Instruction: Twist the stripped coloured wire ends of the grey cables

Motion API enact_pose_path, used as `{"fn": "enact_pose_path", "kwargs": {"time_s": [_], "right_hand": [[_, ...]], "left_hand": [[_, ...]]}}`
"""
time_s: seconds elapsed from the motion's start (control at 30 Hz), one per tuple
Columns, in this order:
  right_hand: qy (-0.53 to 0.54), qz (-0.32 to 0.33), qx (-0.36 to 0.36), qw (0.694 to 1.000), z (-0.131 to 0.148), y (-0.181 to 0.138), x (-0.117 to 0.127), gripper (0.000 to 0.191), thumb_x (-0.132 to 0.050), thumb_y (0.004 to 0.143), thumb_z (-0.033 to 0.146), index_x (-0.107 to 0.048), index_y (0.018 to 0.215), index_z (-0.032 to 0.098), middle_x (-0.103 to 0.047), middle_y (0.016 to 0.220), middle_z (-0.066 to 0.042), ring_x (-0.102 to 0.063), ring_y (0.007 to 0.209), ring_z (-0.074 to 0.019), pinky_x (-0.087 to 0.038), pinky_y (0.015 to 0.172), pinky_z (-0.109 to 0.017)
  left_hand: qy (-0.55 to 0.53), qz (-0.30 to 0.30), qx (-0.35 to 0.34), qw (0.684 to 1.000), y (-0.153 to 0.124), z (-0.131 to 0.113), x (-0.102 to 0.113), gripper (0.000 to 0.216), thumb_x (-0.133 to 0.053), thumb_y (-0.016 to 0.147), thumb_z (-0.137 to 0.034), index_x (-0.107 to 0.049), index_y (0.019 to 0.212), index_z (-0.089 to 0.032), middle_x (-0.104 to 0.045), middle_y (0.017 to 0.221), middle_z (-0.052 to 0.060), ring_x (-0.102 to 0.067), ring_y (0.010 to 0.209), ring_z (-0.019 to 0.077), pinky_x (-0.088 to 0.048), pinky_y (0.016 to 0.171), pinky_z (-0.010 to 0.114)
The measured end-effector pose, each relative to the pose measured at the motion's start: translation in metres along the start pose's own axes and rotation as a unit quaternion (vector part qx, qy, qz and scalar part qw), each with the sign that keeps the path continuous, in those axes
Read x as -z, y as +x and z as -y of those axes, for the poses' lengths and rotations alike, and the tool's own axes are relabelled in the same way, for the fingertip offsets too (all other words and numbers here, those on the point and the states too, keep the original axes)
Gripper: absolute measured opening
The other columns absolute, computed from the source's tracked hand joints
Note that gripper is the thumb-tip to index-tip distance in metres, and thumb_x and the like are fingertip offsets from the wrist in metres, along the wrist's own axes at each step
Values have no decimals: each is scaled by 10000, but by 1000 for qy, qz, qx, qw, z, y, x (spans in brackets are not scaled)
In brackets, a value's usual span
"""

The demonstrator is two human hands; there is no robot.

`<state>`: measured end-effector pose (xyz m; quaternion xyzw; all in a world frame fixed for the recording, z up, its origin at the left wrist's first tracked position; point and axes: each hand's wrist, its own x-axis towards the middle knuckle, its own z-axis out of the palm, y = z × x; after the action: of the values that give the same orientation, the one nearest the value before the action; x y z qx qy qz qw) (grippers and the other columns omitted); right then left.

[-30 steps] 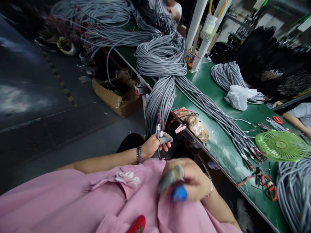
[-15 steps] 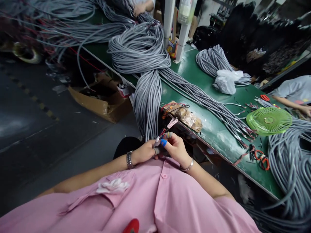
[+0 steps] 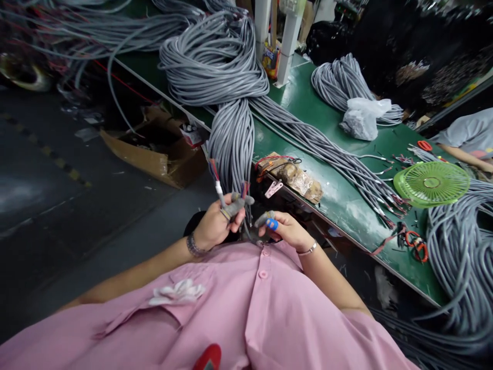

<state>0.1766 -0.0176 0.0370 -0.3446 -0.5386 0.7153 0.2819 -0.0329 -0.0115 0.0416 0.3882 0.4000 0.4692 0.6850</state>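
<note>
My left hand [image 3: 215, 224], with grey coverings on its fingers, is closed around a grey cable [image 3: 220, 193]. A white sleeve and bare coloured wires stick up from that cable's end. More coloured wire ends [image 3: 245, 189] show by its fingertips. To the right, my right hand [image 3: 289, 232] is held in front of the shirt, its fingers drawn together. It wears blue tape and a grey finger covering; whatever lies between the fingertips is too small to make out. A thick bundle of grey cables [image 3: 233, 146] hangs over the table edge just beyond both hands.
Coiled grey cables [image 3: 213, 59] lie on the green table [image 3: 295, 108]. A taped brown block [image 3: 296, 180] and a pink clip [image 3: 273, 189] sit at its edge. Rightward are a green fan [image 3: 431, 183], orange-handled scissors [image 3: 418, 246] and another person's arm [image 3: 464, 155]. A cardboard box [image 3: 150, 159] stands on the floor.
My hands, together before, have moved apart. My left hand has shifted left and raised the cable end with its white sleeve; my right hand has drawn slightly right. The view has tilted down a little.
</note>
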Motion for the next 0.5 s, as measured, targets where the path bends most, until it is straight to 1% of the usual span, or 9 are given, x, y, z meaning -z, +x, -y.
{"fn": "enact_pose_path", "kwargs": {"time_s": [0.03,0.1,0.2,0.27,0.37,0.4,0.43,0.47,0.5], "right_hand": [[-28,61,-21,998,-4,-2,5,402,-534,875,516,-675,929,143,-681,784,-33,-376,448,-47,-305,428,-192],[-93,129,-38,987,-9,-3,17,464,-480,898,534,-699,838,130,-686,749,-38,-394,462,-57,-329,453,-197],[-203,159,-31,966,-8,0,37,483,-458,911,521,-718,791,132,-698,740,-45,-535,596,-100,-420,583,-218],[-292,150,-32,944,-4,5,49,417,-493,906,472,-727,794,145,-710,745,-40,-570,632,-112,-428,613,-222],[-433,104,-42,894,-3,9,58,254,-602,844,352,-720,703,177,-667,615,4,-514,524,-92,-366,538,-212],[-460,98,-51,881,-4,9,57,219,-624,822,319,-714,673,186,-639,571,18,-480,490,-84,-342,516,-212],[-473,95,-56,874,-5,9,55,183,-643,802,293,-712,665,193,-615,542,28,-449,469,-79,-324,503,-213],[-484,66,-46,872,-6,9,51,123,-678,767,273,-715,675,199,-597,528,35,-423,465,-77,-316,505,-217],[-483,18,-26,875,-6,8,46,72,-706,740,265,-722,711,202,-602,550,34,-425,487,-80,-323,522,-220]], "left_hand": [[-25,-14,-6,1000,0,-2,2,280,-614,822,-452,-612,885,-178,-497,501,-57,-357,348,57,-269,363,189],[-60,-29,-10,998,1,-5,7,302,-611,819,-459,-628,891,-166,-500,497,-50,-371,350,62,-287,362,195],[-92,-35,9,995,1,-5,12,299,-647,787,-435,-648,863,-146,-542,532,-28,-433,380,75,-321,365,204],[-95,-24,29,995,-1,-3,12,274,-681,755,-399,-649,827,-137,-585,574,-8,-491,412,90,-344,372,210],[-93,0,45,995,-3,-1,10,248,-709,728,-354,-638,831,-140,-617,590,4,-524,424,104,-358,377,211],[-94,6,49,994,-3,0,9,251,-714,723,-350,-632,842,-144,-623,589,4,-527,421,107,-362,377,211],[-92,9,54,994,-4,0,8,254,-718,720,-346,-627,851,-149,-628,588,3,-529,418,107,-365,378,209],[-88,11,61,994,-4,0,7,251,-723,716,-340,-620,846,-151,-632,586,3,-533,417,107,-368,381,207],[-80,14,70,994,-3,0,6,247,-728,713,-330,-615,840,-150,-638,592,4,-543,424,108,-372,385,204]]}}
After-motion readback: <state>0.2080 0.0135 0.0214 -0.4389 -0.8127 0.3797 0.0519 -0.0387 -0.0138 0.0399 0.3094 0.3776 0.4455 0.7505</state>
